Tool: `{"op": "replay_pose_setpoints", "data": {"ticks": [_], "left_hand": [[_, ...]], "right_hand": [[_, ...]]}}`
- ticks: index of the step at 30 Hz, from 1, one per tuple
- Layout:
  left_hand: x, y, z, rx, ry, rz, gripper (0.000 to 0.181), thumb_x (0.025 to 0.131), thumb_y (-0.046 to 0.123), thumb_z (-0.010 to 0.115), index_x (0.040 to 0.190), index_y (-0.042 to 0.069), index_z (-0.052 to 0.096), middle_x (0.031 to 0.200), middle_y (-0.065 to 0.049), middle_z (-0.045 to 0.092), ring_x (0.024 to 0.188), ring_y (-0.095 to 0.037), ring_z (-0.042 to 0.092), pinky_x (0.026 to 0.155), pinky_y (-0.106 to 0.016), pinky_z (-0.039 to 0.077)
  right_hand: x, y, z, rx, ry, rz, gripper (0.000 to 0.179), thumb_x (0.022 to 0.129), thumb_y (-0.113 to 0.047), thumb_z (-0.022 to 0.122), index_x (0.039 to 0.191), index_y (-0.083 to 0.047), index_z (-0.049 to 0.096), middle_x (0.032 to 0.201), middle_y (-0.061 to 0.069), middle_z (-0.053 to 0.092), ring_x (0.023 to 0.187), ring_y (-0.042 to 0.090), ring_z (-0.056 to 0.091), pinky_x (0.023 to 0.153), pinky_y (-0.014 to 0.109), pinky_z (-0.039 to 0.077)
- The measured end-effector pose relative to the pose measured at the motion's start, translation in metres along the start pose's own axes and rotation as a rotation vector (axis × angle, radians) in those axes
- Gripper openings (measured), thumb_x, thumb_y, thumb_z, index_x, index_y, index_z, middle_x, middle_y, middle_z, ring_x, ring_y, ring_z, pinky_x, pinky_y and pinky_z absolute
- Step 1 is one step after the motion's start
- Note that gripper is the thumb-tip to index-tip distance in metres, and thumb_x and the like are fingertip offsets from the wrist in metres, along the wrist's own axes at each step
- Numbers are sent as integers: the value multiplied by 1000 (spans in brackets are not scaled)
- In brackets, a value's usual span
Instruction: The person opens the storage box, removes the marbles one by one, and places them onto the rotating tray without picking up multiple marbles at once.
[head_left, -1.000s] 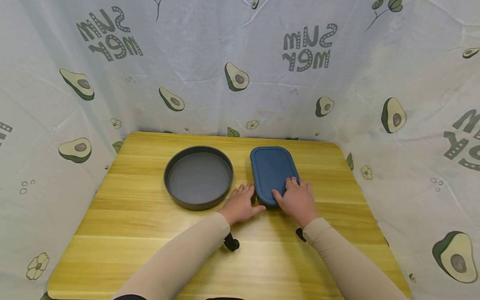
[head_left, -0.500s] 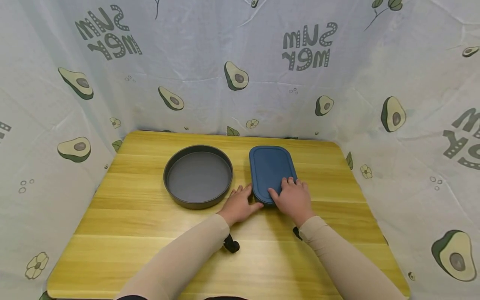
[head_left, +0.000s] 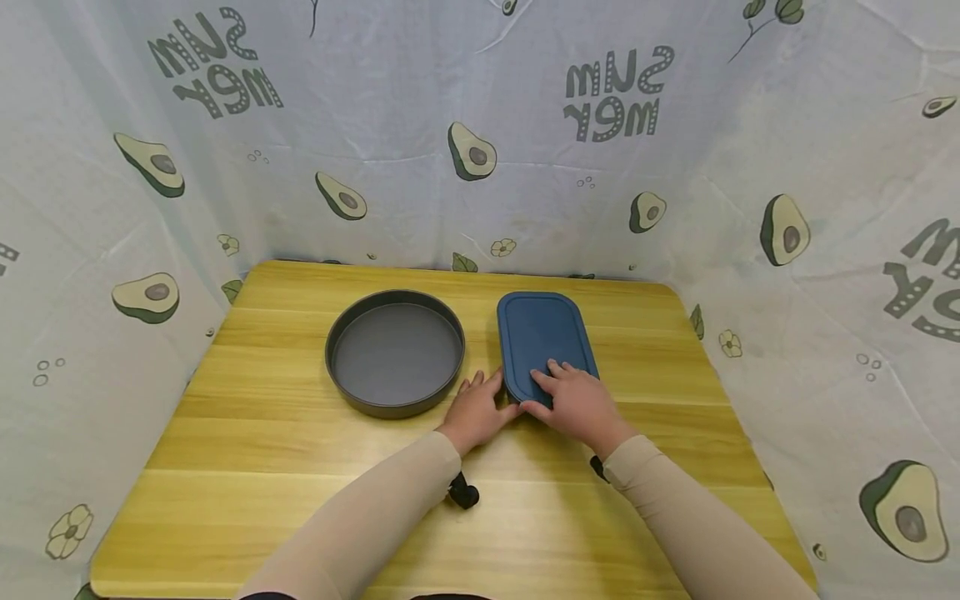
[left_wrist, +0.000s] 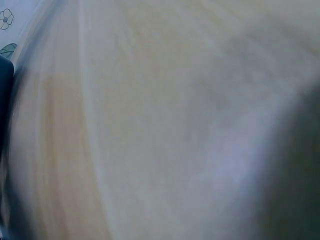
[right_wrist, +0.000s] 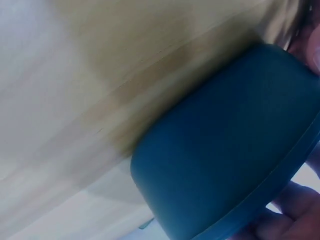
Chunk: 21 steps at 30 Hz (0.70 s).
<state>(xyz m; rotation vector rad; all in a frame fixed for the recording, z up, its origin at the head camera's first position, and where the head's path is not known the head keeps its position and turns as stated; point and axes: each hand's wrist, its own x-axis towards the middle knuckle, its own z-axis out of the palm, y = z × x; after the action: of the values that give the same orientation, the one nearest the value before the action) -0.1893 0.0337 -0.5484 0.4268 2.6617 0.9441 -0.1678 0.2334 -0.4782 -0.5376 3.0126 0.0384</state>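
A dark blue rectangular food container with a flat lid [head_left: 542, 329] stands on the table's right half. My left hand [head_left: 476, 414] lies at its near left corner; the extended fingers touch the left side and the thumb points to the near end. My right hand [head_left: 581, 404] holds the near right part, with bent fingers on the lid and the thumb at the near edge. In the right wrist view, the container's wall [right_wrist: 215, 135] fills the middle, with curled fingers [right_wrist: 295, 212] by the lid edge. The left wrist view is blurred and shows mostly tabletop.
A round dark grey cake pan [head_left: 397, 354] sits left of the container, close to my left hand. The wooden table [head_left: 247, 450] is bordered by a white avocado-print cloth [head_left: 405, 108] at the back and sides. Black wrist-camera mounts [head_left: 463, 492] hang under the wrists.
My right hand has shifted its hold: the thumb moved from the lid's top to the near edge and the fingers turned inward. The left hand and pan stay nearly still.
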Motion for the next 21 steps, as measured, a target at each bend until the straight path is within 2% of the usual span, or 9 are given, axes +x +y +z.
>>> {"op": "replay_pose_setpoints", "data": {"ticks": [5, 12, 21], "left_hand": [[1, -2, 0, -2, -6, 2, 86, 101, 64, 59, 169, 22, 27, 170, -4, 39, 163, -32, 23, 135, -49, 15], [3, -4, -1, 12, -18, -5, 86, 101, 65, 57, 169, 25, 25, 170, -6, 37, 163, -31, 24, 134, -51, 19], [3, -5, -2, 8, -25, 1, 82, 103, 60, 59, 169, 25, 26, 170, -6, 38, 163, -32, 24, 134, -51, 19]], "right_hand": [[2, -6, 1, -12, -11, -15, 65, 102, -59, 59, 151, -16, 61, 154, 25, 55, 138, 49, 57, 106, 59, 55], [3, -13, 2, -35, 39, -48, 60, 102, -57, 61, 150, -21, 62, 149, 30, 58, 128, 53, 63, 98, 60, 59], [3, -14, 4, -63, 79, -122, 57, 100, -52, 68, 150, -24, 62, 148, 26, 60, 121, 54, 67, 93, 59, 61]]}}
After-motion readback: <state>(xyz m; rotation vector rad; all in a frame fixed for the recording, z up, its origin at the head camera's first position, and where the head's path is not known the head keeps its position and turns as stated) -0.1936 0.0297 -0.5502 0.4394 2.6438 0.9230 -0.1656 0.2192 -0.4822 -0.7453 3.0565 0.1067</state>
